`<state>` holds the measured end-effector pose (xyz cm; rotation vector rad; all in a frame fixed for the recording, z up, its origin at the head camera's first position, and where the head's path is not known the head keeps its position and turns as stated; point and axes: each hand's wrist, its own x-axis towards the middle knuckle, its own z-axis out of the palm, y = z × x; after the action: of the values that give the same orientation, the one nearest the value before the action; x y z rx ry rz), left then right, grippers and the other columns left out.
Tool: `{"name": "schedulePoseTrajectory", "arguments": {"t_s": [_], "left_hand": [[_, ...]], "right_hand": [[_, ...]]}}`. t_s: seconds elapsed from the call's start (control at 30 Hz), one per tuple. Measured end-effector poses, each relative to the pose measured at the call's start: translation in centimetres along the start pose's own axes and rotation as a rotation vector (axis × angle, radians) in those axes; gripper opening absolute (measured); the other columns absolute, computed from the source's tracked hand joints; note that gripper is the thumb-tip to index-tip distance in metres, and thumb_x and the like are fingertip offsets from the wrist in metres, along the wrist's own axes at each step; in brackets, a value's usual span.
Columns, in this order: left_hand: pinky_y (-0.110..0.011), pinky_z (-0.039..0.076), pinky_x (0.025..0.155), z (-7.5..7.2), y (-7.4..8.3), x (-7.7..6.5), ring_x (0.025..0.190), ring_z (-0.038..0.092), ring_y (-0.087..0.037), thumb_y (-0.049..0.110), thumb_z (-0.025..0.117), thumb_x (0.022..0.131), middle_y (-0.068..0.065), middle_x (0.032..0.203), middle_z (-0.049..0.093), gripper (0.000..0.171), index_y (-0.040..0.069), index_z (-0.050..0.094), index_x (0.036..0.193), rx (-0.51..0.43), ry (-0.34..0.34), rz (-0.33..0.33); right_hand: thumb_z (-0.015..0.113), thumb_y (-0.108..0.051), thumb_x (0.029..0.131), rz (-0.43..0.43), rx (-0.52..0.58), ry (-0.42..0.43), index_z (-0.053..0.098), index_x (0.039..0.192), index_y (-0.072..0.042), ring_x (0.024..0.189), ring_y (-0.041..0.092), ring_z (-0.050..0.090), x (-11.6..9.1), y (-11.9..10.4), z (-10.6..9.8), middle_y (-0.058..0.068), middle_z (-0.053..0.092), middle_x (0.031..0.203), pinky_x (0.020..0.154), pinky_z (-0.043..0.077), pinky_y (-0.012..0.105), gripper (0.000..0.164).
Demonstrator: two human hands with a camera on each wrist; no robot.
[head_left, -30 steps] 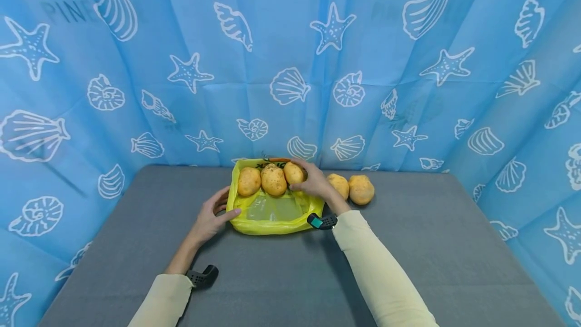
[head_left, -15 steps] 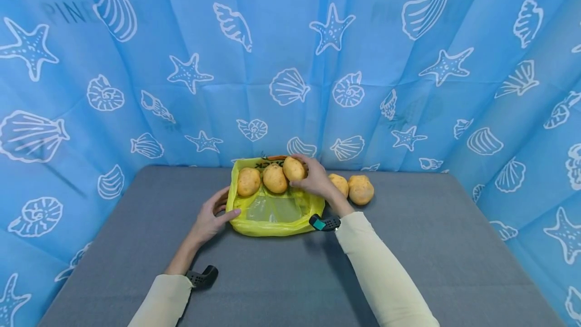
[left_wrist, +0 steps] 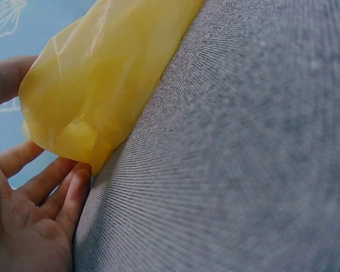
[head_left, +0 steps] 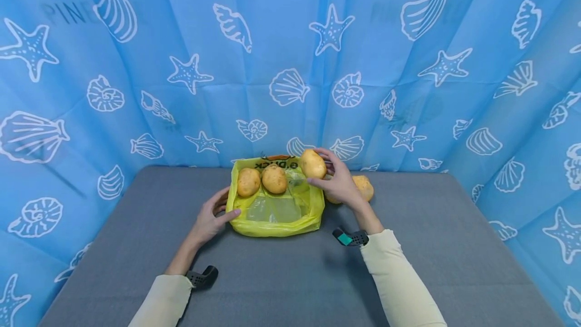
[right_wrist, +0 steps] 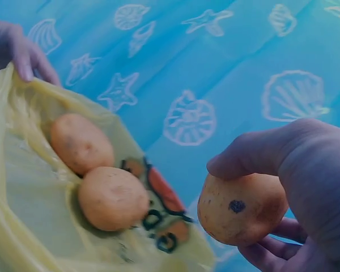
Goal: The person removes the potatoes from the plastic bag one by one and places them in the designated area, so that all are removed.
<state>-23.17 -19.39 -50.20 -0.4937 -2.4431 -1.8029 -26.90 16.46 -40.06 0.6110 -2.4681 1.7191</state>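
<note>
A yellow plastic bag (head_left: 277,228) lies with its mouth spread wide, two potatoes (head_left: 248,182) inside against its back side. My left hand (head_left: 212,218) holds the bag's left side, its thumb over the rim and its fingers along the outside. In the left wrist view those fingers (left_wrist: 56,190) are gently bent beside the yellow plastic (left_wrist: 96,73). My right hand (head_left: 341,181) grips a third potato (head_left: 313,164) above the bag's right rim. The right wrist view shows a dark spot on this potato (right_wrist: 241,207), with thumb and fingers round it.
Two more potatoes lie on the grey table (head_left: 436,236) right of the bag; one is mostly hidden by my right hand, the other potato (head_left: 364,187) partly. A blue curtain (head_left: 290,64) with shell prints hangs right behind the table's back edge.
My right hand has lifted the potato out of the bag's right back corner and moved it up and right to the rim. The left hand has stayed in place.
</note>
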Motion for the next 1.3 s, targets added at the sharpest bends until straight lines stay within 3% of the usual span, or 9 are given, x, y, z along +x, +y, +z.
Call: {"name": "schedulePoseTrajectory", "arguments": {"t_s": [0.2,0.43,0.53,0.9,1.1,1.2,1.3], "left_hand": [[-0.041,0.045,0.103,0.1,0.0,0.0,0.129,0.050,-0.038,0.011,0.071,0.094,-0.024,0.144,0.052,0.069,0.003,0.040,0.154,0.000,-0.003,0.003],[-0.044,0.044,0.104,0.2,0.0,-0.1,0.130,0.050,-0.037,0.012,0.071,0.094,-0.023,0.144,0.051,0.068,0.003,0.040,0.154,0.001,-0.005,-0.002],[-0.047,0.044,0.105,0.3,0.0,-0.1,0.131,0.050,-0.038,0.012,0.071,0.094,-0.023,0.145,0.051,0.068,0.002,0.040,0.154,0.005,-0.004,0.001],[-0.041,0.044,0.104,0.1,0.4,-0.2,0.130,0.049,-0.037,0.012,0.071,0.094,-0.023,0.145,0.051,0.069,0.002,0.039,0.154,0.000,-0.003,-0.005],[-0.045,0.044,0.105,0.1,0.4,-0.1,0.131,0.049,-0.036,0.013,0.071,0.095,-0.023,0.145,0.050,0.069,0.003,0.039,0.155,0.005,-0.010,-0.010],[-0.046,0.044,0.105,0.1,0.3,-0.2,0.130,0.049,-0.036,0.013,0.071,0.095,-0.023,0.145,0.051,0.069,0.003,0.039,0.155,0.007,-0.011,-0.006],[-0.045,0.044,0.104,0.0,0.3,-0.2,0.130,0.050,-0.036,0.012,0.071,0.094,-0.023,0.145,0.051,0.069,0.003,0.039,0.155,0.005,-0.009,0.002]], "right_hand": [[0.078,-0.003,0.088,0.000,0.027,0.095,0.040,0.153,-0.007,0.130,0.038,0.048,-2.4,0.2,-3.2,0.022,0.043,0.146,0.107,0.039,0.052,0.076],[0.075,-0.003,0.091,0.041,0.050,0.220,0.036,0.156,-0.008,0.123,0.020,0.052,-5.4,1.5,-7.0,0.019,0.043,0.144,0.098,0.044,0.023,0.076],[0.074,-0.004,0.092,0.076,0.060,0.263,0.035,0.157,-0.011,0.119,0.013,0.052,-6.4,2.3,-8.3,0.020,0.042,0.143,0.092,0.045,0.017,0.076],[0.074,-0.009,0.094,0.233,0.044,0.384,0.030,0.159,-0.012,0.114,0.008,0.049,-8.1,5.2,-10.4,0.022,0.039,0.147,0.085,0.046,0.014,0.079],[0.072,-0.012,0.096,0.302,0.044,0.428,0.027,0.160,-0.009,0.114,0.012,0.051,-8.6,6.7,-11.0,0.026,0.042,0.147,0.081,0.046,0.012,0.079],[0.071,-0.015,0.097,0.377,0.054,0.426,0.023,0.162,-0.010,0.128,0.024,0.048,-8.8,7.4,-11.2,0.027,0.039,0.152,0.090,0.045,0.018,0.080],[0.069,-0.017,0.098,0.445,0.069,0.406,0.020,0.163,-0.012,0.142,0.034,0.037,-9.0,8.1,-11.3,0.027,0.032,0.159,0.107,0.040,0.034,0.081]]}}
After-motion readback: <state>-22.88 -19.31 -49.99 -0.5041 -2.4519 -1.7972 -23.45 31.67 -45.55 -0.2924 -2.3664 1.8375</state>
